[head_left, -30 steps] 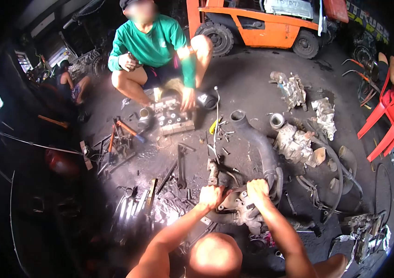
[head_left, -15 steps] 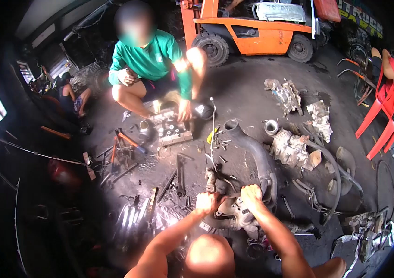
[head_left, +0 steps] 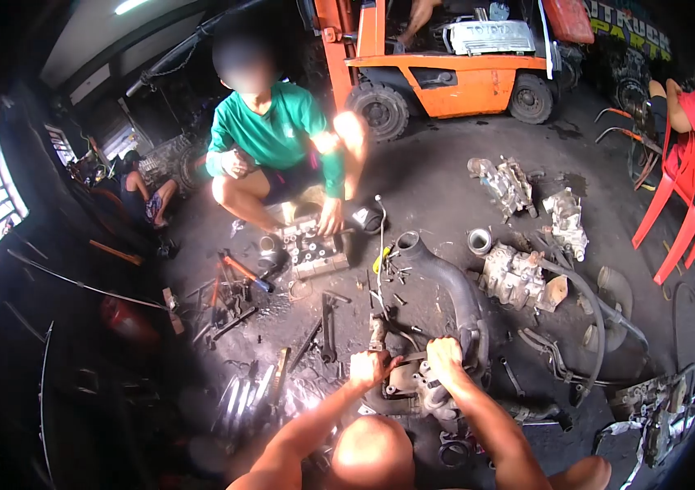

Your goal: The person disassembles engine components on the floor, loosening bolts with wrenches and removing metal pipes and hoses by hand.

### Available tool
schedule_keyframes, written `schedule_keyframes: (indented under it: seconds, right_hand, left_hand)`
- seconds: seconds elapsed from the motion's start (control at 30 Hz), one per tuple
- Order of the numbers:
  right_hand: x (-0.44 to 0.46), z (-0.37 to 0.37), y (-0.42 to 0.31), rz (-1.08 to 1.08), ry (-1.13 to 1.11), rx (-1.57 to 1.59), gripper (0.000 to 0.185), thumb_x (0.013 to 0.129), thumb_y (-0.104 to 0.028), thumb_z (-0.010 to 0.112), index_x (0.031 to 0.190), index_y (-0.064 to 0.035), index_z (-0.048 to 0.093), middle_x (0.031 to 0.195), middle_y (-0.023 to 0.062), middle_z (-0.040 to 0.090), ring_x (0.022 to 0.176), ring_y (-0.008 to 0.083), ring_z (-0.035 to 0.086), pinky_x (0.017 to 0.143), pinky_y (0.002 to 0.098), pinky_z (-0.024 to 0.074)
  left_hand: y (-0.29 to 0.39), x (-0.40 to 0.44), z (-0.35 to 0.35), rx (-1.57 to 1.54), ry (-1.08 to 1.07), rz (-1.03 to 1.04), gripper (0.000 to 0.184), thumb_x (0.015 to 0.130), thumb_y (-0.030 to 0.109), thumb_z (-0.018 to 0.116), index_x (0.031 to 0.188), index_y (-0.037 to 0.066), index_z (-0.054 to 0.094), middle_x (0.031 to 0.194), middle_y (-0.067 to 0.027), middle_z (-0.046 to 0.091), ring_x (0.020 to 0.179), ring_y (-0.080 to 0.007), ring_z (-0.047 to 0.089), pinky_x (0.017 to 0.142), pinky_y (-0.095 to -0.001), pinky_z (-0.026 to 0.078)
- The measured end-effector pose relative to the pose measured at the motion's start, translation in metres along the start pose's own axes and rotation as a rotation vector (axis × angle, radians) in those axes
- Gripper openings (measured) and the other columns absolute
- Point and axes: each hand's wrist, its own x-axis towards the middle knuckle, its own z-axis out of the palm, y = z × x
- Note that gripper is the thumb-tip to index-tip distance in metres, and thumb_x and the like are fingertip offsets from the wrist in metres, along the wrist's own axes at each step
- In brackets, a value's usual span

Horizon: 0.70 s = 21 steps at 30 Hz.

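Observation:
A grey cast-metal engine part (head_left: pixel 406 378) with bolt holes lies on the floor between my knees. At its far left edge my left hand (head_left: pixel 369 368) is closed, thumb pointing right. My right hand (head_left: pixel 445 358) is closed in a fist over the part's right side. A narrow dark strip (head_left: pixel 415 356) shows between the two hands; I cannot tell whether it is a tool or part of the casting. What sits inside either grip is hidden. Just beyond my left hand stands a brownish metal fitting (head_left: pixel 377 331). A thick grey curved pipe (head_left: pixel 455 282) runs close to my right hand.
Opposite me a person in a green shirt (head_left: pixel 278 122) squats with one hand on a metal engine block (head_left: pixel 313 255). Wrenches (head_left: pixel 327 331) and other tools lie to the left. Gearbox-like castings (head_left: pixel 519 276) and hoses lie right. An orange forklift (head_left: pixel 454 86) stands behind.
The view has tilted a little, so the scene sits slightly lower and to the right. Both my hands stay closed at the engine part. The person opposite keeps squatting with a hand on the block.

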Motion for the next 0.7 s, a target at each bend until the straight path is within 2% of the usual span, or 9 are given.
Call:
schedule_keyframes:
  seconds: [0.1, 0.27, 0.33, 0.4, 0.43, 0.47, 0.53, 0.6, 0.7]
  right_hand:
    - [-0.005, -0.01, -0.001, -0.048, -0.032, 0.044, 0.016, 0.073, -0.016, 0.059, 0.065, -0.0088, 0.07, 0.065, 0.013, 0.067, 0.061, 0.0233, 0.068, 0.056, 0.0358, 0.052]
    - [-0.004, -0.004, -0.006, 0.001, 0.004, 0.029, 0.017, 0.074, -0.014, 0.058, 0.065, -0.0082, 0.071, 0.067, 0.0125, 0.068, 0.062, 0.0238, 0.069, 0.056, 0.0354, 0.0523]
    - [-0.004, -0.01, -0.006, -0.004, 0.008, 0.013, 0.017, 0.075, -0.013, 0.058, 0.067, -0.008, 0.072, 0.067, 0.012, 0.068, 0.062, 0.0235, 0.069, 0.056, 0.0353, 0.0521]
    - [-0.001, -0.006, -0.006, 0.04, -0.051, 0.011, 0.016, 0.075, -0.013, 0.059, 0.07, -0.0087, 0.073, 0.068, 0.0115, 0.068, 0.066, 0.0228, 0.07, 0.059, 0.0347, 0.053]
    - [0.001, -0.008, -0.006, 0.062, -0.085, 0.012, 0.016, 0.076, -0.014, 0.059, 0.071, -0.0094, 0.073, 0.069, 0.0107, 0.069, 0.069, 0.0223, 0.07, 0.062, 0.0342, 0.0534]
    - [0.004, -0.01, -0.006, 0.085, -0.116, 0.013, 0.016, 0.077, -0.014, 0.059, 0.072, -0.01, 0.074, 0.071, 0.0099, 0.069, 0.072, 0.0218, 0.07, 0.064, 0.0337, 0.0538]
    - [0.009, -0.014, -0.009, 0.192, -0.235, 0.014, 0.014, 0.079, -0.015, 0.061, 0.081, -0.011, 0.074, 0.082, 0.0076, 0.071, 0.08, 0.0215, 0.07, 0.069, 0.0323, 0.0542]
    - [0.012, -0.017, -0.009, 0.199, -0.266, 0.004, 0.014, 0.079, -0.015, 0.062, 0.084, -0.011, 0.074, 0.085, 0.0084, 0.071, 0.083, 0.022, 0.07, 0.07, 0.0322, 0.0544]
    - [0.015, -0.019, -0.007, 0.224, -0.336, -0.014, 0.015, 0.08, -0.015, 0.061, 0.085, -0.0104, 0.074, 0.085, 0.009, 0.071, 0.084, 0.0225, 0.07, 0.071, 0.0319, 0.0546]
  left_hand:
    - [-0.004, 0.002, 0.002, -0.003, 0.01, 0.047, 0.05, 0.084, 0.054, 0.058, 0.06, 0.01, 0.06, 0.056, -0.013, 0.061, 0.053, -0.0317, 0.063, 0.049, -0.0417, 0.049]
    - [-0.032, 0.077, -0.006, -0.006, -0.202, 0.274, 0.054, 0.081, 0.062, 0.056, 0.07, 0.01, 0.065, 0.063, -0.0119, 0.063, 0.065, -0.0326, 0.065, 0.063, -0.0429, 0.051]
    - [-0.03, 0.115, -0.014, 0.077, -0.339, 0.386, 0.053, 0.08, 0.062, 0.057, 0.079, 0.01, 0.069, 0.073, -0.0145, 0.066, 0.075, -0.0324, 0.066, 0.073, -0.0443, 0.05]
    - [-0.02, 0.15, -0.014, 0.142, -0.547, 0.394, 0.054, 0.078, 0.063, 0.059, 0.091, 0.012, 0.071, 0.093, -0.0129, 0.068, 0.095, -0.0301, 0.064, 0.087, -0.0455, 0.046]
    - [-0.015, 0.163, -0.008, 0.14, -0.545, 0.389, 0.054, 0.078, 0.063, 0.059, 0.091, 0.012, 0.071, 0.093, -0.0129, 0.068, 0.095, -0.0301, 0.064, 0.087, -0.0455, 0.046]
    - [-0.01, 0.176, -0.001, 0.218, -0.614, 0.414, 0.055, 0.078, 0.064, 0.057, 0.096, 0.013, 0.07, 0.1, -0.012, 0.066, 0.104, -0.0301, 0.059, 0.09, -0.0467, 0.043]
    - [0.006, 0.195, 0.0, 0.295, -0.681, 0.439, 0.056, 0.079, 0.065, 0.056, 0.1, 0.014, 0.069, 0.106, -0.011, 0.065, 0.112, -0.03, 0.055, 0.094, -0.0478, 0.04]
    - [0.021, 0.21, 0.006, 0.434, -0.877, 0.414, 0.06, 0.08, 0.065, 0.054, 0.112, 0.015, 0.065, 0.119, -0.0083, 0.061, 0.122, -0.0307, 0.047, 0.101, -0.0494, 0.034]
    - [0.024, 0.217, 0.022, 0.429, -0.86, 0.436, 0.06, 0.08, 0.063, 0.056, 0.115, 0.015, 0.064, 0.123, -0.0055, 0.058, 0.124, -0.0304, 0.044, 0.101, -0.0511, 0.036]
